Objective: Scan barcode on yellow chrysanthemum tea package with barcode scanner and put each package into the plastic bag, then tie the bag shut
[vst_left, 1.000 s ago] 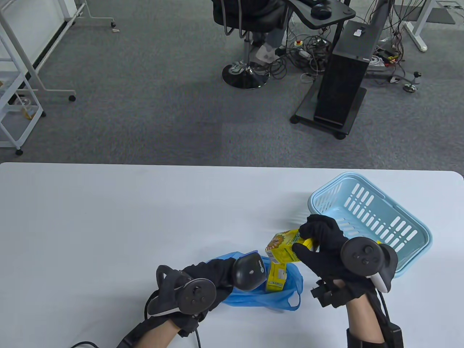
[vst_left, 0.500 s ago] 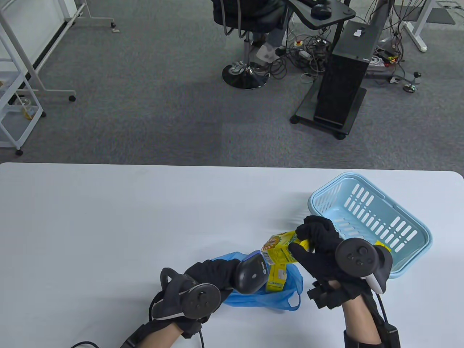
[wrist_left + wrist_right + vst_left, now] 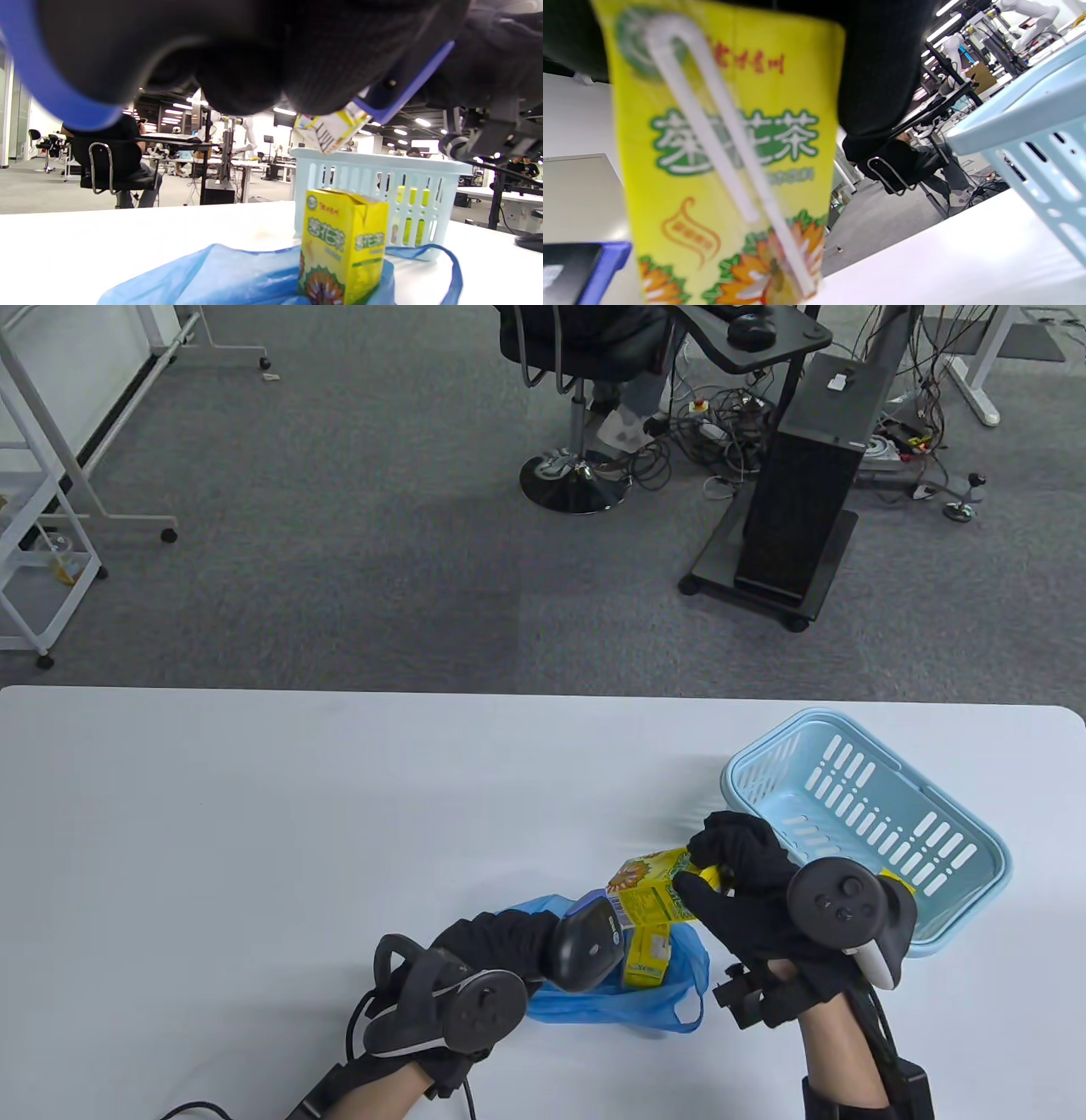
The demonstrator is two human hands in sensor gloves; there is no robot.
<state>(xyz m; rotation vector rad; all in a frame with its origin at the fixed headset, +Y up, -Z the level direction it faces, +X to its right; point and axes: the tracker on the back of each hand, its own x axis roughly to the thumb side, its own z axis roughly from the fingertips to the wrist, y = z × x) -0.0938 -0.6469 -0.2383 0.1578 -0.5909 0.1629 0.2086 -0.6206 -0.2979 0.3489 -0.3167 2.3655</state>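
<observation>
My right hand grips a yellow chrysanthemum tea package above the table, tilted, its barcode end turned toward the scanner. In the right wrist view that package fills the left half with a white straw on its face. My left hand holds the black barcode scanner, whose head sits right at the package's barcode end. A second yellow package stands upright on the blue plastic bag; the left wrist view shows this package in the bag.
A light blue basket stands at the right, behind my right hand, with something yellow showing at its near edge. A black cable trails from the left arm. A person sits on a chair beyond the table.
My right hand has brought the package slightly left and down toward the scanner. My left hand has shifted a little right, so scanner head and barcode end now meet.
</observation>
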